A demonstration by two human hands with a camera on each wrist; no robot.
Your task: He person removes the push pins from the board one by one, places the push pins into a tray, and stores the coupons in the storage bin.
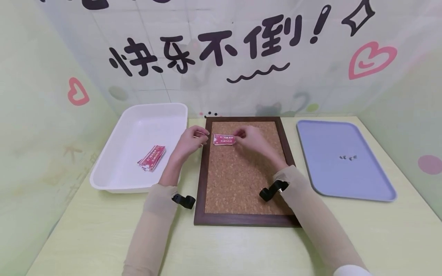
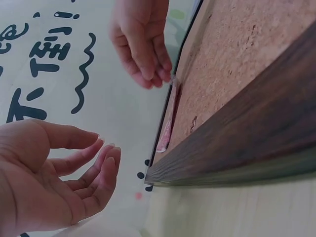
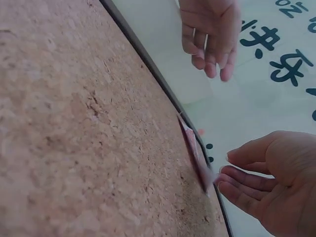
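A red-and-white printed coupon (image 1: pixel 223 140) lies near the top left of a brown-framed cork board (image 1: pixel 241 172). My right hand (image 1: pixel 251 138) is at the coupon's right end, its fingertips right beside it. In the right wrist view, a small, blurred translucent piece (image 3: pixel 211 177) shows between those fingertips and the coupon; its kind is unclear. The thumb of my right hand (image 3: pixel 284 180) stands apart from the fingers there. Over the board's left frame edge, my left hand (image 1: pixel 193 138) hovers with loosely bent fingers and nothing between them, as the left wrist view of that hand (image 2: pixel 64 173) shows.
To the left stands a white plastic tub (image 1: pixel 138 122) with a stack of similar coupons (image 1: pixel 152 158) inside. A blue-purple tray (image 1: pixel 338 172) on the right holds several small shiny pieces (image 1: pixel 348 157). Behind the table hangs a printed backdrop (image 1: pixel 207 88).
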